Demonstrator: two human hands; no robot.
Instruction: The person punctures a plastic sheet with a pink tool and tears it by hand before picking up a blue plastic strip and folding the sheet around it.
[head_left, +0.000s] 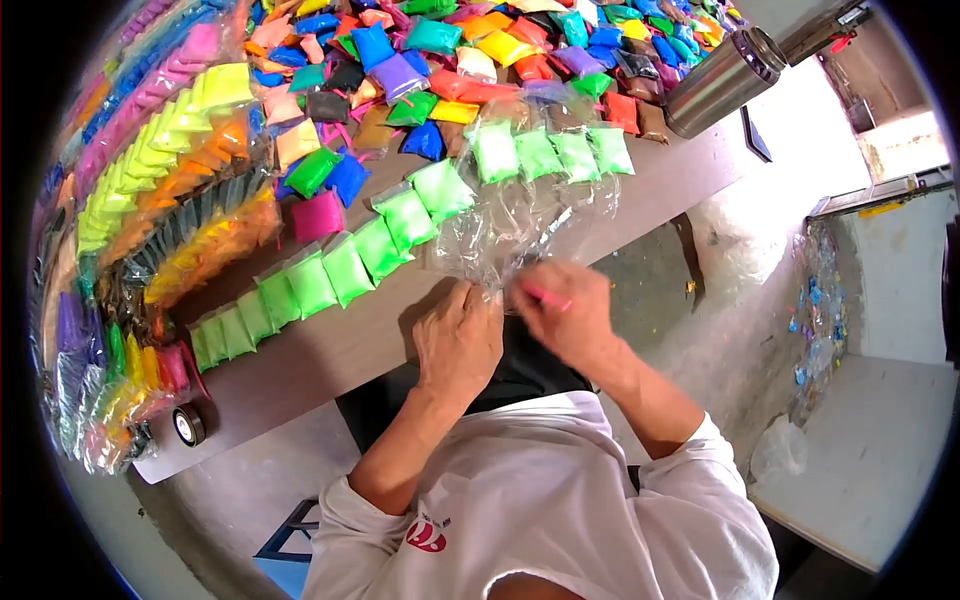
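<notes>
Close to the table's front edge, my left hand (458, 338) is closed, its fingers pinching the end of a clear plastic sleeve (490, 235). Just right of it, my right hand (572, 315) is curled around a small pink object (546, 295) whose kind I cannot make out; motion blurs this hand slightly. The sleeve spreads crumpled from my fingers across the table. A row of light green packets (345, 268) runs from the left up toward the sleeve. More light green packets (537, 155) lie side by side at the sleeve's far end.
A large pile of mixed coloured packets (430, 60) covers the back of the table (300, 365). Strips of packets in colour rows (170, 150) lie at left. A steel flask (725, 82) stands at back right, near a dark flat phone-like object (756, 134). A roll of tape (188, 425) is front left.
</notes>
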